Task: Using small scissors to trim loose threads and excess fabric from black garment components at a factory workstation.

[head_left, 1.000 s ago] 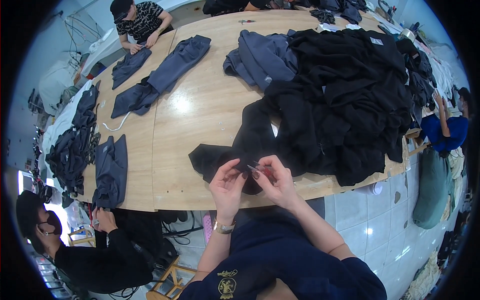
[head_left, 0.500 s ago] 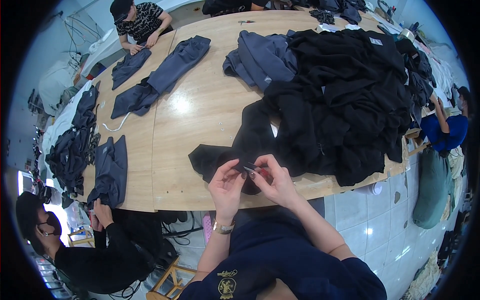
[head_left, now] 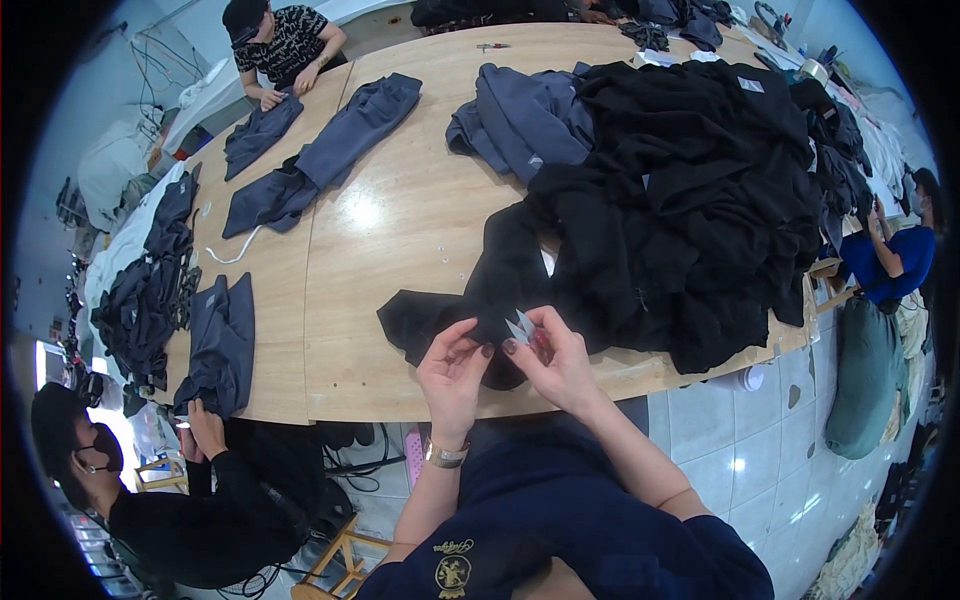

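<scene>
Right hand [head_left: 560,365] grips small thread snips [head_left: 520,327], blades pointing up and away, at the near edge of the wooden tabletop [head_left: 400,230]. Left hand [head_left: 452,375] is partly closed, fingertips pinching the edge of a black garment [head_left: 470,310] lying flat directly before both hands. This garment joins a large heap of black clothing [head_left: 700,190] to the right.

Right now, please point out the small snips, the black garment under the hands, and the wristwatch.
small snips [head_left: 520,327], head view, on the blades.
black garment [head_left: 425,315], head view, on the sleeve.
wristwatch [head_left: 445,455], head view, on the band.
</scene>
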The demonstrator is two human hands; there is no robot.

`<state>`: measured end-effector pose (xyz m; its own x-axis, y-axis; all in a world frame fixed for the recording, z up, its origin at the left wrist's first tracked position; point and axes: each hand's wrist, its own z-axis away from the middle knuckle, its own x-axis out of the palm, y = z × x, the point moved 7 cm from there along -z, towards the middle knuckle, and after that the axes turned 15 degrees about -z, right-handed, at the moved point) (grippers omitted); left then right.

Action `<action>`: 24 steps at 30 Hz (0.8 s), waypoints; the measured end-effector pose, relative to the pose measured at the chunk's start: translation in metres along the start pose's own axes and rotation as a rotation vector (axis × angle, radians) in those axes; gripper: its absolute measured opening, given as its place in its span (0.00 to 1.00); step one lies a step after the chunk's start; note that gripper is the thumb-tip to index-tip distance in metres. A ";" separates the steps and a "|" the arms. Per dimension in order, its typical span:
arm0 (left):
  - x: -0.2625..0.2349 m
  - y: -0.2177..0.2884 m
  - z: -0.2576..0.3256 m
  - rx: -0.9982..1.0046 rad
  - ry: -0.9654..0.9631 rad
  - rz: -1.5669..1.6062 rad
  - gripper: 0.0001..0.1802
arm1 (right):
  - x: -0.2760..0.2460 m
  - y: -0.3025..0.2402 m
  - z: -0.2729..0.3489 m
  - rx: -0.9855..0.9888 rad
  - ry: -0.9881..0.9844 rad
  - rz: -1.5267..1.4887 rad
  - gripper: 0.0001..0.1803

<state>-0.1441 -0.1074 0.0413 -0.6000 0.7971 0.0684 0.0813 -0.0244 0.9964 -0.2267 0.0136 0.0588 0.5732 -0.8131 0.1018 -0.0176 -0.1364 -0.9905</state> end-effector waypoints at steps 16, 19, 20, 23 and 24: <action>0.004 0.004 0.001 0.012 -0.046 -0.031 0.20 | 0.011 -0.017 -0.004 -0.379 -0.011 0.237 0.12; 0.003 0.000 0.001 0.000 -0.038 0.027 0.20 | 0.012 -0.018 -0.005 -0.374 -0.040 0.253 0.13; 0.003 -0.002 0.001 0.001 -0.038 0.027 0.20 | 0.009 -0.015 -0.007 -0.326 0.001 0.213 0.12; 0.003 -0.009 0.001 -0.034 -0.062 0.137 0.19 | 0.007 -0.013 -0.008 -0.263 0.052 0.153 0.11; 0.003 -0.011 0.001 -0.051 -0.047 0.155 0.18 | 0.007 -0.011 -0.008 -0.249 0.048 0.148 0.11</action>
<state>-0.1463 -0.1039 0.0301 -0.5454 0.8086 0.2204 0.1291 -0.1788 0.9754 -0.2291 0.0046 0.0716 0.5101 -0.8595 -0.0320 -0.3019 -0.1441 -0.9424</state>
